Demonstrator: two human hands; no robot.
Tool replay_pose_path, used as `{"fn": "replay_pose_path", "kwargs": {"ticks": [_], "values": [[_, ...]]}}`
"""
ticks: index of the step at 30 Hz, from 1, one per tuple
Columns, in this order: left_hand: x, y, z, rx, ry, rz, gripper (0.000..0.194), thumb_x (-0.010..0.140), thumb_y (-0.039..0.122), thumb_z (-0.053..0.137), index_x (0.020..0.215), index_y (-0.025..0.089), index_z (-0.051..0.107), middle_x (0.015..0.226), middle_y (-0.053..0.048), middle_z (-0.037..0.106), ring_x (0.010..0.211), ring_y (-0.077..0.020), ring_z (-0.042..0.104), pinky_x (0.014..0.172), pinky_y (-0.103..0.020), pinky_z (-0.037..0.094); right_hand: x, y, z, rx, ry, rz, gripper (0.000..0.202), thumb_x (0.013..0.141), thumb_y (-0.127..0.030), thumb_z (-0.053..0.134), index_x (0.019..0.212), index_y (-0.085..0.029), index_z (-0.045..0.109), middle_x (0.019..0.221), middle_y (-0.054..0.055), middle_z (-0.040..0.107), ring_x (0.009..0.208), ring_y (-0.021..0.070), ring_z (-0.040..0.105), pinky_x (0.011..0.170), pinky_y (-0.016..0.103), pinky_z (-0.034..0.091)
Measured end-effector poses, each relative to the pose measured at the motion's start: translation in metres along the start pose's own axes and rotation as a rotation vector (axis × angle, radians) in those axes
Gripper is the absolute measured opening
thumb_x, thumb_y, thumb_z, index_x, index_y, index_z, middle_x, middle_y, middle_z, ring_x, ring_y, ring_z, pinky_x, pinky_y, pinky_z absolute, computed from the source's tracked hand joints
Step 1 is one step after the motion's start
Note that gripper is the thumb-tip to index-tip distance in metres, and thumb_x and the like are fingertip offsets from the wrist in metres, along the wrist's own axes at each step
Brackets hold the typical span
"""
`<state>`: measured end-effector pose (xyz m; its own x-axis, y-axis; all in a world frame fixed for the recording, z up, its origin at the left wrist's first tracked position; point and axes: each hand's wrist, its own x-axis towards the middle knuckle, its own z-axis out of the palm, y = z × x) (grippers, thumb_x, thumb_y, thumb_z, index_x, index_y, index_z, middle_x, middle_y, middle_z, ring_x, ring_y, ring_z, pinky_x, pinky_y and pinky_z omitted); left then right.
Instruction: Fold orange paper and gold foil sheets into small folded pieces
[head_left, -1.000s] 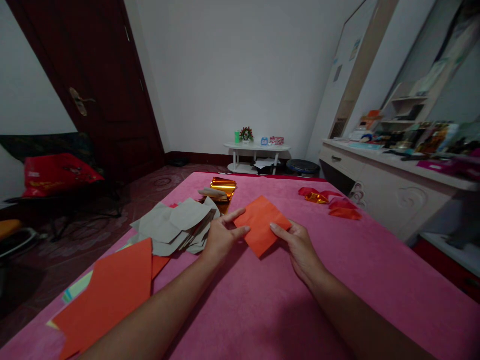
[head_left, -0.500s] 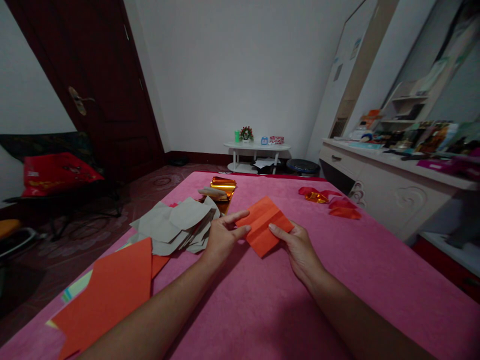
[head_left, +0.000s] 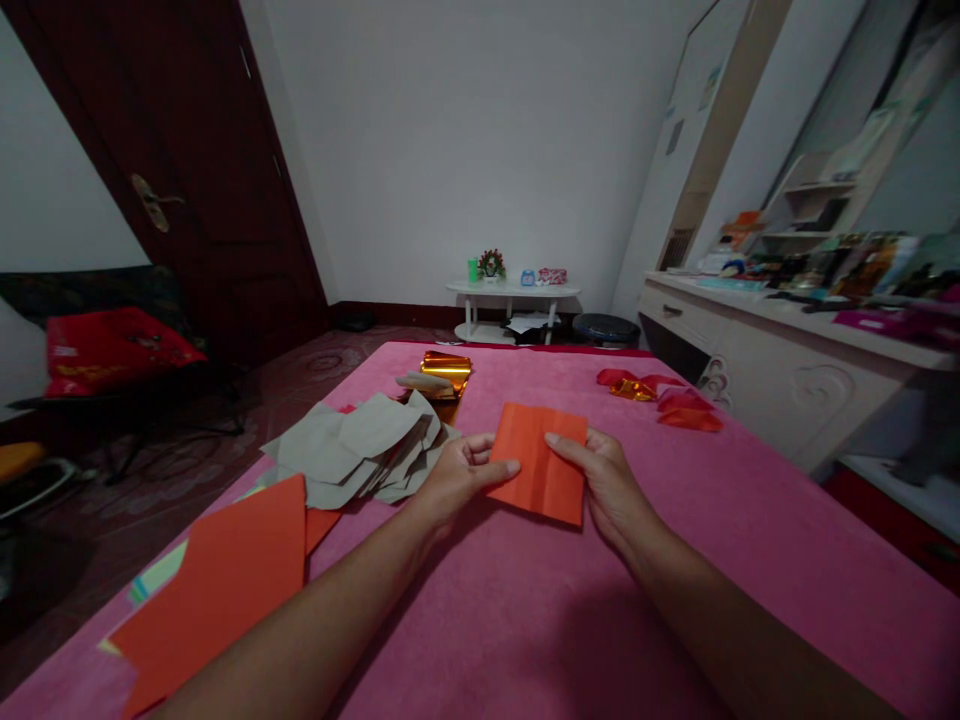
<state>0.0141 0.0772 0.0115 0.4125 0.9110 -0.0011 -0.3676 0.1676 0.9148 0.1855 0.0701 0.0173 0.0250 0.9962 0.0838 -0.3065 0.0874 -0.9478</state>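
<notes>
A creased orange paper (head_left: 534, 480), roughly square, is held above the pink table cover (head_left: 487, 620). My left hand (head_left: 465, 475) grips its left edge, thumb on top and fingers behind. On the right edge my right hand (head_left: 604, 480) pinches it, the thumb lying on the face near a vertical crease. Grey paper pieces (head_left: 352, 445) lie in a loose pile left of my left hand. Nearer on the left is a larger orange sheet (head_left: 225, 575), partly behind my left forearm.
Shiny gold foil (head_left: 447, 366) lies beyond the grey pile. Red and orange crumpled pieces (head_left: 686, 408) are at the table's far right. A cluttered white dresser (head_left: 772, 340) stands right; a red bag (head_left: 120, 350) rests on a chair left. Beyond is a small white table (head_left: 517, 290).
The orange paper has turned from a diamond position to nearly upright with its crease now running vertically. Both hands have shifted their hold on it slightly.
</notes>
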Motion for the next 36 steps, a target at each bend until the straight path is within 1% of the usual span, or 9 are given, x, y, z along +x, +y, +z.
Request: {"fn": "replay_pose_path", "kwargs": {"ticks": [2,4,9,13,18,22,27,31,36], "values": [[-0.002,0.000,0.002,-0.005,-0.025,-0.025,0.051,0.057,0.029,0.084,0.102,0.010,0.069,0.094,-0.015,0.072,0.080,-0.0241,0.070,0.080,-0.037,0.052,-0.001,0.000,0.001,-0.030,-0.030,0.017,0.027,0.065,-0.034,0.075,0.086,-0.018,0.070,0.088,0.008,0.074,0.081,0.0274,0.069,0.072,0.038,0.055],[-0.003,0.000,0.003,0.001,-0.015,-0.039,0.051,0.055,0.028,0.085,0.100,0.010,0.070,0.091,-0.014,0.073,0.077,-0.0234,0.070,0.078,-0.036,0.053,-0.001,0.000,0.001,-0.051,-0.049,0.034,0.025,0.064,-0.034,0.076,0.082,-0.019,0.070,0.085,0.007,0.074,0.079,0.0271,0.069,0.071,0.037,0.055],[-0.001,-0.002,0.005,0.043,0.126,-0.003,0.048,0.050,0.025,0.087,0.092,0.008,0.071,0.087,-0.013,0.074,0.073,-0.0224,0.069,0.074,-0.035,0.054,-0.003,0.003,0.002,-0.067,-0.098,0.034,0.025,0.062,-0.032,0.078,0.082,-0.020,0.069,0.085,0.005,0.073,0.075,0.0248,0.068,0.071,0.038,0.054],[0.002,-0.005,0.002,0.098,0.242,0.071,0.046,0.051,0.027,0.086,0.089,0.007,0.071,0.088,-0.014,0.073,0.070,-0.0214,0.068,0.071,-0.034,0.054,-0.005,0.007,0.005,-0.122,-0.104,-0.029,0.030,0.062,-0.029,0.077,0.089,-0.019,0.068,0.091,0.006,0.073,0.078,0.0239,0.067,0.071,0.036,0.053],[0.005,-0.011,-0.002,0.181,0.309,0.127,0.038,0.056,0.030,0.083,0.085,0.008,0.073,0.084,-0.012,0.074,0.067,-0.0211,0.067,0.066,-0.032,0.053,-0.010,0.008,0.014,-0.224,-0.053,-0.146,0.026,0.065,-0.029,0.075,0.089,-0.020,0.069,0.092,0.006,0.073,0.081,0.0239,0.067,0.073,0.036,0.053],[0.007,-0.015,-0.003,0.304,0.353,0.187,0.034,0.058,0.031,0.081,0.082,0.008,0.073,0.083,-0.012,0.074,0.068,-0.0216,0.066,0.064,-0.031,0.052,-0.014,0.006,0.020,-0.265,-0.055,-0.171,0.021,0.068,-0.031,0.073,0.085,-0.020,0.069,0.085,0.005,0.072,0.078,0.0242,0.067,0.071,0.035,0.053],[0.007,-0.016,-0.001,0.333,0.329,0.217,0.030,0.062,0.032,0.078,0.079,0.009,0.073,0.079,-0.009,0.073,0.064,-0.0197,0.064,0.061,-0.029,0.050,-0.014,0.008,0.021,-0.157,-0.079,-0.095,0.026,0.069,-0.031,0.073,0.092,-0.019,0.069,0.091,0.007,0.073,0.080,0.0242,0.068,0.075,0.036,0.053],[0.004,-0.014,0.002,0.258,0.297,0.230,0.028,0.065,0.034,0.076,0.081,0.011,0.073,0.080,-0.007,0.073,0.065,-0.0176,0.064,0.062,-0.027,0.050,-0.011,0.011,0.016,-0.011,-0.084,-0.025,0.020,0.071,-0.027,0.072,0.090,-0.021,0.069,0.088,0.004,0.074,0.076,0.0230,0.069,0.073,0.036,0.053],[0.003,-0.011,0.003,0.210,0.301,0.213,0.027,0.067,0.033,0.076,0.084,0.012,0.073,0.081,-0.007,0.073,0.065,-0.0174,0.064,0.062,-0.027,0.049,-0.010,0.012,0.012,0.157,-0.132,0.076,0.019,0.076,-0.025,0.068,0.094,-0.021,0.070,0.097,0.006,0.073,0.086,0.0246,0.068,0.076,0.036,0.053]]}}
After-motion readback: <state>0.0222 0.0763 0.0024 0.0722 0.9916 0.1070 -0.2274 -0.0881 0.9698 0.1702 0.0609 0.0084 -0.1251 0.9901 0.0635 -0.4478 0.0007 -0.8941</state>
